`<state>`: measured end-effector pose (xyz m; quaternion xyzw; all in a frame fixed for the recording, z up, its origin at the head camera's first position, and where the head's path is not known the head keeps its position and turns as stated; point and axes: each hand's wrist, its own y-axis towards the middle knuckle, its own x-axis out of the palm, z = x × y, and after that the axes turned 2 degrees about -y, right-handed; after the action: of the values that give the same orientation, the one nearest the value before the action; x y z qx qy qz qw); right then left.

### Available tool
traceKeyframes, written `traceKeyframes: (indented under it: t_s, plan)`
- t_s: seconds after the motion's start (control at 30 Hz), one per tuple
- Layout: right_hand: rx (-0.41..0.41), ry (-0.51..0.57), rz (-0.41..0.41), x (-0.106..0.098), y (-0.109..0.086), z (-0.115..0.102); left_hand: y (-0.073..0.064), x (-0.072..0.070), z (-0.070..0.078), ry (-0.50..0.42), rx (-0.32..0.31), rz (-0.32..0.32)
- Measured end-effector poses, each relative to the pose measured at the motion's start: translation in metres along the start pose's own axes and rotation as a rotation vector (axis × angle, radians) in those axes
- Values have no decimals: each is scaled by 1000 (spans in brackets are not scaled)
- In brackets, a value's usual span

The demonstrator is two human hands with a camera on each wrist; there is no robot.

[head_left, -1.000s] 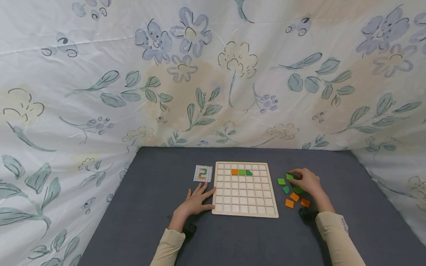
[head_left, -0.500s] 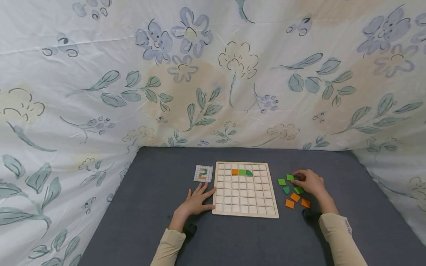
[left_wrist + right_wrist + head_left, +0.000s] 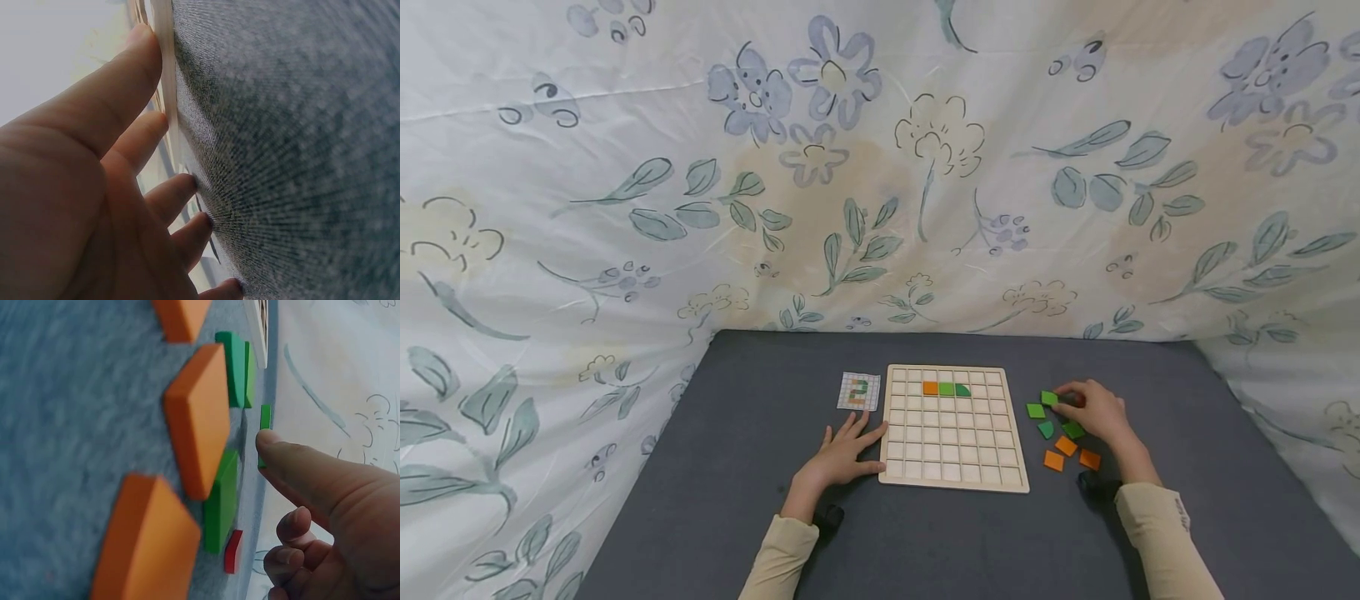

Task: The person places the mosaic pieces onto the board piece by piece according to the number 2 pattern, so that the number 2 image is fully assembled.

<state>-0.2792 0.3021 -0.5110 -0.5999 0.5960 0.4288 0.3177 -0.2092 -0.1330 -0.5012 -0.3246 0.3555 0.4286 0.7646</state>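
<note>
On my head view the right hand point(image 3: 1096, 410) is beyond the right edge of the wooden board point(image 3: 950, 451), its thumb and index finger clamped on a green square tile point(image 3: 1048, 397). My right wrist view shows the thumb laid against that tile and the other fingers curled back; I cannot tell whether the tile clears the grey table point(image 3: 970, 542). Under and beside this hand I see a second green tile point(image 3: 1036, 411), a teal piece point(image 3: 1046, 430), a darker green tile point(image 3: 1072, 430) near the palm, three orange tiles point(image 3: 1054, 461) at the near end, and a red piece point(image 3: 234, 552) that the wrist camera picks out. The left hand point(image 3: 841, 452) has its fingers spread apart, with thumb and index fingertip touching the board's left edge, and the middle fingers reaching close to a small printed card point(image 3: 859, 392). In the board's second row from the far side, I find an orange square point(image 3: 931, 388), a green square point(image 3: 947, 389) and a round-cornered dark green piece point(image 3: 962, 391) in adjoining compartments. A flowered cloth point(image 3: 880, 183) hangs behind the table.
</note>
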Motion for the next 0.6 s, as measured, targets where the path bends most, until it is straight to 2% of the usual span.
traceKeyframes:
  t_s: [0.23, 0.6]
  plan:
    - [-2, -13, -14, 1, 2, -13, -1, -1, 2, 1, 5, -6]
    - [-38, 30, -32, 7, 4, -34, -2, -1, 2, 8, 8, -6]
